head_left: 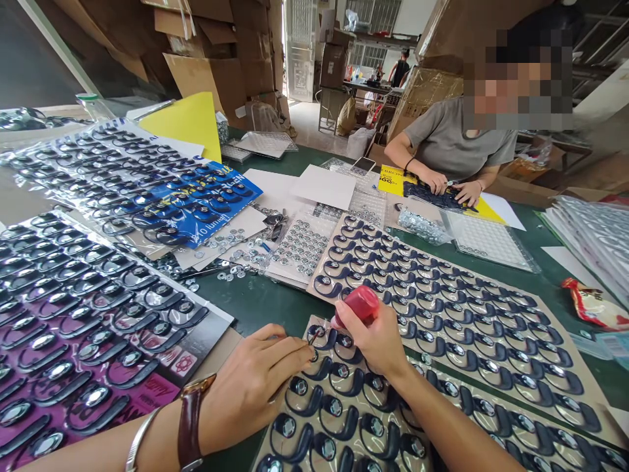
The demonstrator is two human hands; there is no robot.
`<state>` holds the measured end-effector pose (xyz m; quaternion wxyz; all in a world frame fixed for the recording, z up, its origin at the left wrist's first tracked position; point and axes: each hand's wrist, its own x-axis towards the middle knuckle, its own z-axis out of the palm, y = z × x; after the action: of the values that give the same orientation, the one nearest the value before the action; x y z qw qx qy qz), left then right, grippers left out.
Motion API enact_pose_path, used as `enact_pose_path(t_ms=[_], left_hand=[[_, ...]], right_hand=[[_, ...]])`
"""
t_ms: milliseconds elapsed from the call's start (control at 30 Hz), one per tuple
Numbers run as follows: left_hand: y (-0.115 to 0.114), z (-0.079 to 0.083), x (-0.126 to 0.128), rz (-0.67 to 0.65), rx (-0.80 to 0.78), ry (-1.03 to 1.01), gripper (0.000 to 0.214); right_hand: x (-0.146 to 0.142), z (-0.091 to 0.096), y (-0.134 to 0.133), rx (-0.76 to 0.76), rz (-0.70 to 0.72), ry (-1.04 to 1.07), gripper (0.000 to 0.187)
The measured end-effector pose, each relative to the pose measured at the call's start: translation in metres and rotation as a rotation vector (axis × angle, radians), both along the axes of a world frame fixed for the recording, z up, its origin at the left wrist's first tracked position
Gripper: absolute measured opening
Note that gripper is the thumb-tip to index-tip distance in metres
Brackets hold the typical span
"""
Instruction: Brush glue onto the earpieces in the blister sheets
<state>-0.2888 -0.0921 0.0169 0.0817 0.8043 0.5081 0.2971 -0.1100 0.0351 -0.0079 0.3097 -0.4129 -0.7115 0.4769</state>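
Observation:
My right hand (381, 341) is wrapped around a small red bottle (361, 305), tilted over the far end of a brown card (263, 452). That card bears rows of dark curved hook-shaped pieces (330, 408) with shiny round centres. My left hand (263, 377), with a watch and a bracelet on its wrist, reaches to the card's far left corner. Its fingers are pressed together beside a hook-shaped piece (317, 334); what they pinch is too small to make out. The bottle's tip is hidden behind my right hand.
More filled cards (442, 314) lie right, and a purple-backed sheet (162, 387) and a blue-backed sheet (221, 200) lie left. Loose metal discs (240, 255) and a disc tray (301, 246) sit mid-table. Across the green table (223, 295), a co-worker (457, 137) handles dark pieces.

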Motion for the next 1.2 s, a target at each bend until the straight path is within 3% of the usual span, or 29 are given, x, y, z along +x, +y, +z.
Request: enact_pose_path(t_ms=[500, 900, 1067, 1200], left_hand=[[0.003, 0.001, -0.003, 0.029, -0.05, -0.102, 0.024], [0.013, 0.007, -0.014, 0.149, -0.321, -0.238, 0.02], [0.017, 0.009, -0.02, 0.242, -0.469, -0.317, 0.017], [0.019, 0.009, -0.022, 0.274, -0.497, -0.357, 0.017]], right_hand=[[0.001, 0.001, -0.001, 0.03, -0.005, -0.006, 0.027], [0.001, -0.006, -0.006, 0.009, 0.014, 0.005, 0.023], [0.003, -0.01, -0.008, 0.135, 0.03, -0.053, 0.021], [0.003, -0.008, -0.009, 0.282, 0.04, -0.052, 0.02]])
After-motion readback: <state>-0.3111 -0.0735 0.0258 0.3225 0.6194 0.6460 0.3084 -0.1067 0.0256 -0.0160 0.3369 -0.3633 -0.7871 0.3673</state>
